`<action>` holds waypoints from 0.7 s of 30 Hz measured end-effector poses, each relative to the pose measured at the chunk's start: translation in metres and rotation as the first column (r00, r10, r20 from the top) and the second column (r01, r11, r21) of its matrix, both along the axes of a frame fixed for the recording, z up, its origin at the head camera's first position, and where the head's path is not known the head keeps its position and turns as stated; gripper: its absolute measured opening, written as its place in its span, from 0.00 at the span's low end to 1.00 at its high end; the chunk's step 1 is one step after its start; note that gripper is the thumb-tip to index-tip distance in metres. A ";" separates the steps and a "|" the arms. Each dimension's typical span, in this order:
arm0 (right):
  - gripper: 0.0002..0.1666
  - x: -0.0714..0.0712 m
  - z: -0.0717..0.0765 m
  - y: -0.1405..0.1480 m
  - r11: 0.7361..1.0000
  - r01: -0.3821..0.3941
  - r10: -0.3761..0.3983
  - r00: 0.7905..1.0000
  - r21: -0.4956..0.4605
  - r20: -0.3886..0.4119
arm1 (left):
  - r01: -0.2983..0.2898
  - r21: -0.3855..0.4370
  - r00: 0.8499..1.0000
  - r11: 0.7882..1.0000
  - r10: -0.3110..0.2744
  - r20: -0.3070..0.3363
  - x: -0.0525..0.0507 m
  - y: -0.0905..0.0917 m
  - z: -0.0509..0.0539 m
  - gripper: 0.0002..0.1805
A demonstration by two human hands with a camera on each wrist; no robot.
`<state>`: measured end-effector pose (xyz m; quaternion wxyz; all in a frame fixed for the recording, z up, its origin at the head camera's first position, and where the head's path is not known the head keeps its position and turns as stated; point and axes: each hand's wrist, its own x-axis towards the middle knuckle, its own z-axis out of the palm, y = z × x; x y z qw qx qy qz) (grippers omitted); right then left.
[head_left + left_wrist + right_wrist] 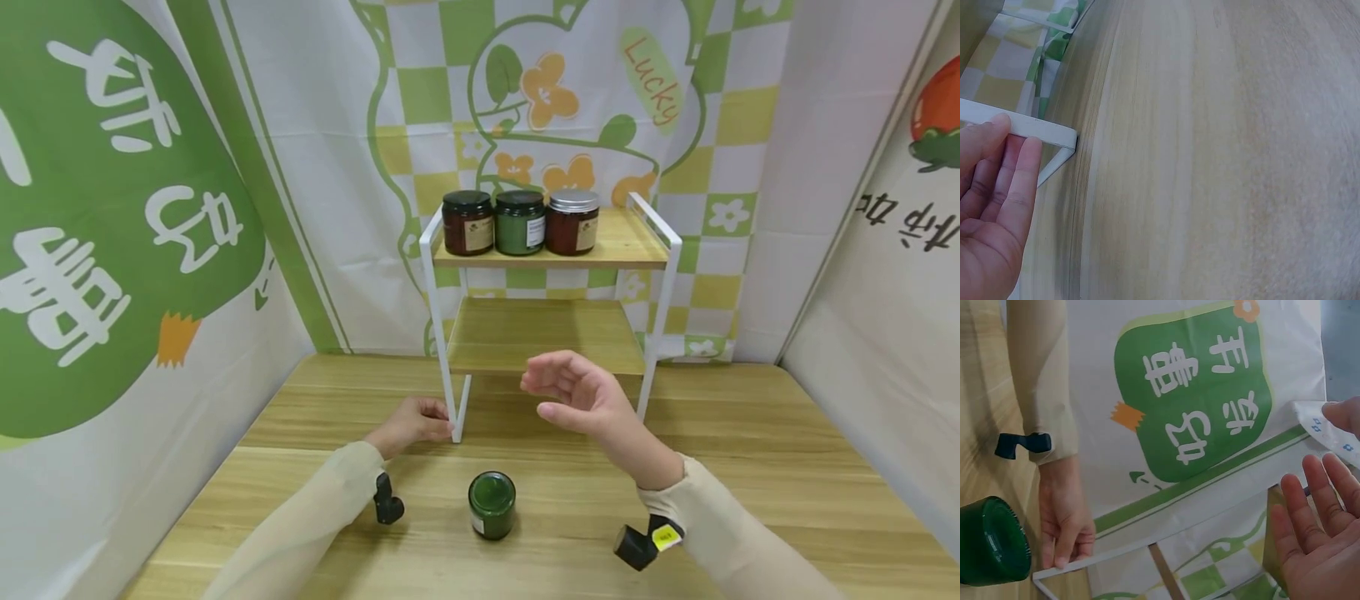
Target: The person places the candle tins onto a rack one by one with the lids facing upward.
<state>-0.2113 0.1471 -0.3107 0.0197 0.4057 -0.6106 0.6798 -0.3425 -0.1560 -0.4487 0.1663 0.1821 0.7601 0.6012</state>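
My left hand (411,427) pinches the bottom of the front left leg of a white-framed shelf rack (438,350). In the left wrist view, thumb and fingers meet around the white bar (1035,130). Before the middle shelf, my right hand (581,396) is raised in the air, fingers apart from the thumb and nothing held; the right wrist view shows the bare palm (1329,550). Between the forearms a green glass jar (492,506) stands on the table, a green glass face uppermost and a pale label low on its side.
On the rack's top board stand a dark red jar (468,223) with black lid, a green jar (520,223) with black lid and a dark red jar (573,223) with silver lid. The middle board (547,333) is wooden. Printed cloth (330,167) surrounds the wooden table (750,467).
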 end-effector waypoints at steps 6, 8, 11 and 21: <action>0.22 -0.001 -0.024 0.003 0.998 0.006 -0.009 0.999 0.060 0.051 | 0.003 -0.003 1.000 1.000 -0.003 0.001 0.001 0.001 0.001 0.06; 0.22 -0.001 -0.032 0.002 0.997 0.001 -0.006 0.998 0.071 0.069 | 0.003 -0.006 1.000 1.000 -0.003 0.003 0.000 0.000 0.001 0.06; 0.22 -0.001 -0.042 0.000 0.996 -0.004 -0.003 0.996 0.085 0.087 | 0.000 -0.010 1.000 1.000 0.001 0.003 0.000 0.000 0.000 0.05; 0.25 -0.003 -0.069 -0.007 0.986 -0.006 -0.022 0.986 0.167 0.163 | 0.009 0.002 1.000 1.000 -0.009 0.003 -0.002 0.000 0.000 0.07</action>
